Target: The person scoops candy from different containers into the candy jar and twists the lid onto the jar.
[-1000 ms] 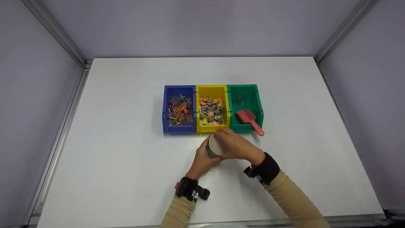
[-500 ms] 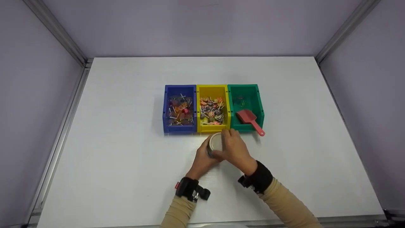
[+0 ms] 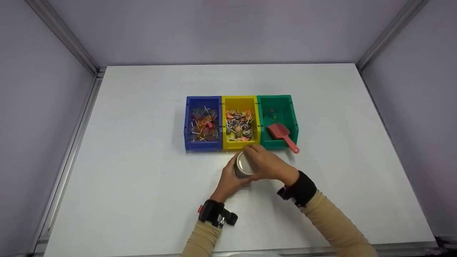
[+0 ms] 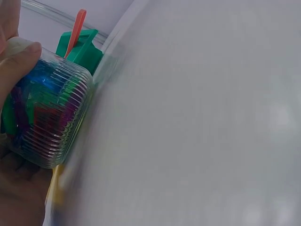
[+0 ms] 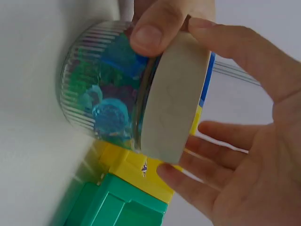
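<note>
A clear ribbed jar (image 5: 101,84) with colourful see-through pieces inside stands in front of the bins, under a cream lid (image 3: 245,164). My left hand (image 3: 228,181) is wrapped round the jar's side, and its thumb (image 5: 149,37) presses the glass just below the lid. Over the top comes my right hand (image 3: 268,163), holding the lid by its rim, thumb on one edge and fingers at the opposite one. In the left wrist view the jar (image 4: 54,110) shows blue, green, red and purple contents.
Beyond the hands sit three joined bins: a blue bin (image 3: 185,123) and a yellow bin (image 3: 240,145), both with lollipops, and a green bin (image 3: 295,123) with a few small pieces. A red scoop (image 3: 279,132) lies in the green bin, its handle over the front edge.
My right hand turned about the lid, its wrist swinging in toward the left half a second ago, then back out to the right now. My left hand and the jar stayed in place.
</note>
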Available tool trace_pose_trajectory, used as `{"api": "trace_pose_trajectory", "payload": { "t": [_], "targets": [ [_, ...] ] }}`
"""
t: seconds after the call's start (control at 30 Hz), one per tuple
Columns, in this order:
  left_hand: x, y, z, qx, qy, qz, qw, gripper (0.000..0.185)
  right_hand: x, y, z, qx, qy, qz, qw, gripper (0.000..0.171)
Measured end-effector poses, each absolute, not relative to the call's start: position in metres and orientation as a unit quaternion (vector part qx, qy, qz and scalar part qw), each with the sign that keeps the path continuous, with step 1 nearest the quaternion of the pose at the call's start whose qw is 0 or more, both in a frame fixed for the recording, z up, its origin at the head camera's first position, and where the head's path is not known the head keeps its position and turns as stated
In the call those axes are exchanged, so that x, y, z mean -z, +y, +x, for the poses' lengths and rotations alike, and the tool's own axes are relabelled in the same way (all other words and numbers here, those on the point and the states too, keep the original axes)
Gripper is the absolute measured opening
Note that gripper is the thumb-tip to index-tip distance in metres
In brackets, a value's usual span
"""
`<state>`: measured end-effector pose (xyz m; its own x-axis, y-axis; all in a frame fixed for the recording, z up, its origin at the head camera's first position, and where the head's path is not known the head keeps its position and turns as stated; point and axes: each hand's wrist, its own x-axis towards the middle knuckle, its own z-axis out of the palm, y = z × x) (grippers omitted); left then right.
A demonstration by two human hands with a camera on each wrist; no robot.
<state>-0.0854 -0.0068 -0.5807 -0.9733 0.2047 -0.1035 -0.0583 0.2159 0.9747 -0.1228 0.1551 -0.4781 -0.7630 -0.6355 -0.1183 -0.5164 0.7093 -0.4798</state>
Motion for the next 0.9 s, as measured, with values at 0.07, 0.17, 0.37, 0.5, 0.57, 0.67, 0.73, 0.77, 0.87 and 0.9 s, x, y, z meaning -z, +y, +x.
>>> {"api": "trace_pose_trajectory", "payload": {
  "t": [0.07,0.17,0.37,0.5,0.57,0.67,0.73,0.77,0.87,0.9],
  "targets": [
    [0.58,-0.006,-0.086,-0.623,0.773,0.046,0.108,0.098,0.475,0.157,-0.127,0.211,0.905,-0.334,0.155,0.088],
    [0.579,-0.006,-0.085,-0.623,0.773,0.04,0.115,0.097,0.473,0.156,-0.13,0.207,0.902,-0.343,0.162,0.082],
    [0.58,-0.005,-0.085,-0.623,0.772,0.03,0.12,0.098,0.474,0.15,-0.128,0.195,0.918,-0.314,0.143,0.077],
    [0.579,-0.005,-0.085,-0.629,0.768,0.02,0.119,0.098,0.475,0.145,-0.125,0.189,0.938,-0.262,0.13,0.076],
    [0.58,-0.005,-0.085,-0.632,0.766,0.023,0.113,0.097,0.477,0.141,-0.122,0.182,0.949,-0.232,0.11,0.078],
    [0.58,-0.005,-0.084,-0.635,0.765,0.029,0.108,0.096,0.482,0.136,-0.117,0.164,0.966,-0.18,0.08,0.083],
    [0.579,-0.004,-0.084,-0.634,0.765,0.032,0.108,0.095,0.485,0.133,-0.113,0.15,0.975,-0.149,0.069,0.088],
    [0.579,-0.004,-0.084,-0.634,0.765,0.031,0.11,0.094,0.487,0.132,-0.111,0.146,0.978,-0.135,0.066,0.09],
    [0.579,-0.005,-0.084,-0.636,0.762,0.037,0.116,0.094,0.489,0.132,-0.109,0.143,0.979,-0.127,0.07,0.092],
    [0.579,-0.006,-0.084,-0.636,0.761,0.036,0.121,0.095,0.489,0.133,-0.109,0.145,0.977,-0.139,0.077,0.093]
  ]
}}
